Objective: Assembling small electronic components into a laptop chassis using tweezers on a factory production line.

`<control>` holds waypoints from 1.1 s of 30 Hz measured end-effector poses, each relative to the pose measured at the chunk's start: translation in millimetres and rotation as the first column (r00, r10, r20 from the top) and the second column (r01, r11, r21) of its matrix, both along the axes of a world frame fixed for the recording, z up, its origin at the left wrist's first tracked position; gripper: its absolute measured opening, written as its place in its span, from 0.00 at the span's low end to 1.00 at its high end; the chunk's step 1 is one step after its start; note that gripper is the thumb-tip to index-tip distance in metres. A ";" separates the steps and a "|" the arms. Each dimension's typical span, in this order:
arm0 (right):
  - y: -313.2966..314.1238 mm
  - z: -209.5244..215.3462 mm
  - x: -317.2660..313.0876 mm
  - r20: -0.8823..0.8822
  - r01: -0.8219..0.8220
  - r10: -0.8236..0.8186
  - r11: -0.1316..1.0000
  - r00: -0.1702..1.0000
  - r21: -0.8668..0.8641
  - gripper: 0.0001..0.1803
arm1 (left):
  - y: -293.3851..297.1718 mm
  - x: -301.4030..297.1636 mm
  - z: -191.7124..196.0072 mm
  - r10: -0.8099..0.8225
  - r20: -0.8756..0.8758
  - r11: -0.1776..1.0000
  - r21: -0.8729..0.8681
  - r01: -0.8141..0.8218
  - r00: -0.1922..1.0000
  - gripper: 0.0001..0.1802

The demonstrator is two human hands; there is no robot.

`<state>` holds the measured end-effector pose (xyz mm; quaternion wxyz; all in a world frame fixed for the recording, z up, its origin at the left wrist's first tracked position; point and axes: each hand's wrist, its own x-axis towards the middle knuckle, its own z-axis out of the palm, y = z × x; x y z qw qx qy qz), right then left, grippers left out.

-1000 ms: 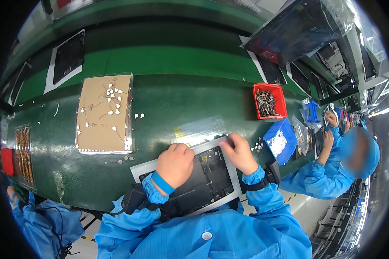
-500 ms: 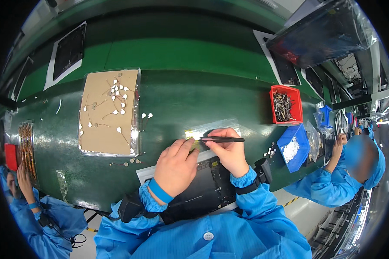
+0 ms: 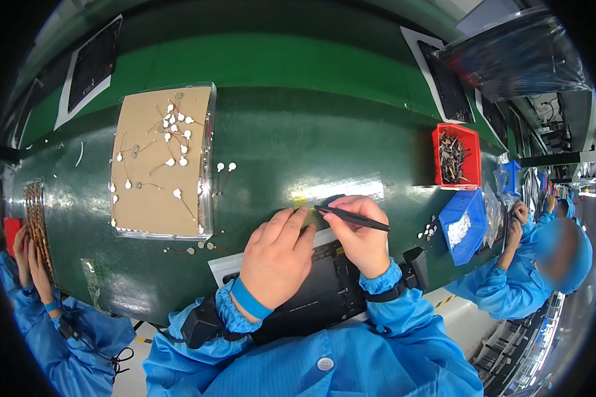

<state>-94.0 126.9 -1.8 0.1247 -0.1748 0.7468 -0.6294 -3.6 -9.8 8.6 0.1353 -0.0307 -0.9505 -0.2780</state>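
Observation:
My left hand (image 3: 276,258) rests flat on a dark flat device (image 3: 321,291) lying on a white sheet at the table's near edge, fingers pointing toward a small yellow piece (image 3: 300,198) on the green table (image 3: 298,132). My right hand (image 3: 359,233) grips black tweezers (image 3: 351,218), their tip pointing left near the yellow piece and my left fingertips. Both wrists wear blue sleeves; a black strap circles the right wrist.
A clear tray with brown card (image 3: 160,162) carrying several small white-headed wired parts lies at the left. A red bin (image 3: 455,157) of dark parts and a blue bin (image 3: 462,225) of white parts stand at the right. Co-workers in blue sit at both sides.
My head view has shifted closer over the table. My right hand has taken up the black tweezers and both hands moved forward from the device toward the yellow piece.

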 end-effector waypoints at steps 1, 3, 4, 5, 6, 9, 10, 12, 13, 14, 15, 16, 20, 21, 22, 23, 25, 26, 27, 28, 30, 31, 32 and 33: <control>-0.2 -0.2 -0.1 -0.010 -0.002 0.002 1.000 1.000 -0.004 0.08 | 0.1 -0.1 0.6 0.000 0.004 1.000 0.001 0.000 1.000 0.21; -0.5 -0.5 0.5 -0.005 0.000 0.000 1.000 1.000 -0.014 0.08 | 0.3 -0.6 1.6 0.010 -0.012 1.000 -0.006 -0.010 1.000 0.17; -0.5 -0.8 0.6 -0.004 0.002 -0.002 1.000 1.000 -0.025 0.08 | 0.4 -1.0 1.3 0.010 -0.009 1.000 -0.005 -0.010 1.000 0.17; -0.4 -0.9 0.6 -0.002 0.002 -0.002 1.000 1.000 -0.024 0.08 | 0.5 -1.4 1.0 0.011 -0.017 1.000 -0.009 -0.011 1.000 0.17; -0.4 -0.8 0.7 0.001 0.001 -0.001 1.000 1.000 -0.021 0.08 | 0.5 -1.3 0.9 0.013 -0.023 1.000 -0.014 -0.014 1.000 0.17; 0.5 -1.0 0.2 -0.017 -0.010 0.010 1.000 1.000 -0.001 0.08 | 0.4 0.0 -1.2 0.005 -0.005 1.000 -0.015 -0.005 1.000 0.21; 0.7 -1.2 0.1 -0.040 -0.019 0.019 1.000 0.999 0.016 0.08 | 0.4 0.1 -1.0 0.005 -0.003 1.000 -0.015 -0.005 1.000 0.21; 0.5 -2.5 0.2 -0.037 -0.011 0.011 1.000 0.999 -0.004 0.08 | 0.3 -0.2 -0.4 0.005 0.000 1.000 -0.008 -0.005 1.000 0.21; 0.5 -3.0 0.2 -0.036 -0.003 0.002 1.000 0.999 -0.025 0.08 | 0.3 -0.5 -0.6 0.005 0.001 1.000 -0.007 -0.005 1.000 0.21; 0.6 -2.9 0.2 -0.035 -0.002 0.002 1.000 0.999 -0.025 0.08 | 0.3 -0.7 -0.8 0.005 0.001 1.000 -0.006 -0.005 1.000 0.21; 0.1 -2.3 0.3 -0.029 0.004 -0.004 1.000 1.000 -0.021 0.08 | 0.1 -0.8 -0.6 0.007 0.002 1.000 -0.006 -0.007 1.000 0.21; -0.2 -1.9 0.3 -0.023 0.010 -0.010 1.000 1.000 -0.017 0.08 | -0.1 -0.8 -0.4 0.008 0.003 1.000 -0.007 -0.008 1.000 0.21; 0.3 -2.8 0.0 -0.041 -0.001 0.001 1.000 0.999 0.006 0.08 | 0.0 -1.0 -0.3 0.007 -0.005 1.000 -0.003 -0.007 1.000 0.21; 0.4 -3.7 0.1 -0.044 0.001 -0.001 1.000 0.999 0.003 0.08 | 0.1 -1.1 -0.4 0.006 -0.006 1.000 -0.001 -0.006 1.000 0.20; 0.6 -4.0 0.4 -0.046 0.003 -0.003 1.000 0.999 -0.001 0.07 | 0.1 -1.1 -0.5 0.005 -0.006 1.000 0.000 -0.005 1.000 0.20; 0.9 -3.3 1.1 -0.046 0.004 -0.004 1.000 0.999 0.000 0.07 | 0.3 -1.1 -0.7 0.006 -0.012 1.000 -0.004 -0.006 1.000 0.20; 1.3 -1.2 2.4 0.002 0.009 -0.009 0.998 1.000 -0.057 0.07 | 0.5 -1.4 -1.4 0.007 -0.018 1.000 -0.009 -0.007 1.000 0.20; 2.3 -0.3 3.1 0.001 0.010 -0.010 0.998 1.000 -0.057 0.07 | 0.6 -1.3 -1.7 0.005 -0.017 1.000 0.000 -0.005 1.000 0.20; 3.7 0.9 4.1 0.030 0.019 -0.016 0.993 0.999 -0.118 0.08 | 0.2 -0.7 -1.7 0.005 -0.015 1.000 0.007 -0.005 1.000 0.20; 5.5 2.4 5.4 0.060 0.030 -0.020 0.984 0.998 -0.178 0.08 | -0.2 -0.1 -1.7 0.005 -0.015 1.000 0.006 -0.005 1.000 0.20; 11.8 12.4 11.2 0.143 0.048 -0.012 0.968 0.990 -0.246 0.08 | -1.0 0.3 -1.3 -0.001 -0.023 1.000 0.017 0.001 1.000 0.20; 16.0 16.0 15.3 0.225 0.070 0.002 0.948 0.974 -0.311 0.09 | -1.6 -0.2 0.0 -0.003 -0.025 1.000 0.017 0.004 1.000 0.20; 20.6 16.0 20.7 0.224 0.072 0.000 0.948 0.975 -0.311 0.09 | -2.7 -0.7 2.1 -0.001 -0.027 0.998 0.058 0.002 1.000 0.20; 25.5 14.8 27.6 0.267 0.053 0.034 0.948 0.963 -0.313 0.09 | -3.6 0.3 4.6 0.002 -0.028 0.995 0.098 0.001 1.000 0.19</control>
